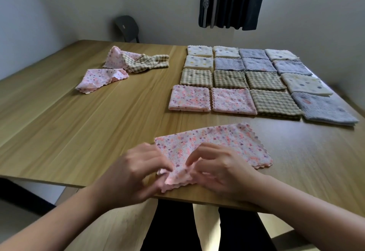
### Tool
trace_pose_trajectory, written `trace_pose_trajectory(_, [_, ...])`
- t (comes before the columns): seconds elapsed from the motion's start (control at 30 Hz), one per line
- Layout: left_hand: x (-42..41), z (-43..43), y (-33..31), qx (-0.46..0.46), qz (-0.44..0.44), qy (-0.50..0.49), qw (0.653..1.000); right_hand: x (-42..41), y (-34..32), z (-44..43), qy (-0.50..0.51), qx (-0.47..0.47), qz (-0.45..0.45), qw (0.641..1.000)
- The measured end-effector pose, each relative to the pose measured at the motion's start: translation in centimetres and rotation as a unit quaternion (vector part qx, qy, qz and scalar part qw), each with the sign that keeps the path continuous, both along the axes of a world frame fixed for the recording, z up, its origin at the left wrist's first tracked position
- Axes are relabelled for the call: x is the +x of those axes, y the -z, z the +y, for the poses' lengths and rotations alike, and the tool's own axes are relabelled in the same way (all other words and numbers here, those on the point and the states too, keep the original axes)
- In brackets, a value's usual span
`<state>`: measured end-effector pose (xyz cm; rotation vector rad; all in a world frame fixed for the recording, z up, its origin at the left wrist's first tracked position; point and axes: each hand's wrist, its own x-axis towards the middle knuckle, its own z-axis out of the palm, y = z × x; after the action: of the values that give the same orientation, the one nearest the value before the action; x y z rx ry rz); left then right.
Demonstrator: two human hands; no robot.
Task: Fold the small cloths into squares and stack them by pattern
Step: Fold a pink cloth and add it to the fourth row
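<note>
A wide wooden table (79, 122) fills the view. At 2 o'clock on it, folded squares (229, 77) lie edge to edge in a four-by-four grid of pink dotted, tan checked, grey and cream spotted cloths. At 6 o'clock, by the near edge, a pink dotted cloth (227, 142) lies mostly flat, with its near corner bunched and lifted. The left hand (130, 169) and right hand (223, 169) meet at that corner, fingers curled and pinching the bunched fabric; blur hides the exact grip. At 10 o'clock, a loose heap (138, 61) of pink and checked cloths sits with a crumpled pink cloth (100, 79) just in front. A dark chair (127, 27) stands beyond the table at 11 o'clock.
</note>
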<state>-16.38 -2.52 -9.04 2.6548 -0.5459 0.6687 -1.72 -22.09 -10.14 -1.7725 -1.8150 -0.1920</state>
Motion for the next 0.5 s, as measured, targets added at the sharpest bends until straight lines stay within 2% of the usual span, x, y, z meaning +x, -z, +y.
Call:
trace_pose_trajectory(0.1, [1.6,-0.2,-0.3,-0.046,0.019,-0.118,0.992,0.4,-0.7,0.7,0.095,0.006,0.073,0.993])
trace_pose_trajectory(0.17, [3.1,-1.0,0.0,-0.029,0.105,-0.178,0.978,0.3,-0.6,1.3,0.169,-0.085,0.102,0.977])
trace_pose_trajectory(0.23, [3.9,-1.8,0.9,0.036,0.217,-0.205,0.954,0.1,-0.2,1.4,0.205,-0.215,0.060,0.953])
trace_pose_trajectory(0.3, [4.1,-2.3,1.5,0.112,0.276,-0.218,0.929,0.1,-0.2,1.1,0.227,-0.297,-0.005,0.927])
trace_pose_trajectory(0.5, [3.6,-2.6,1.0,0.160,0.320,-0.234,0.904,1.5,-0.1,-0.8,0.270,-0.336,-0.020,0.902])
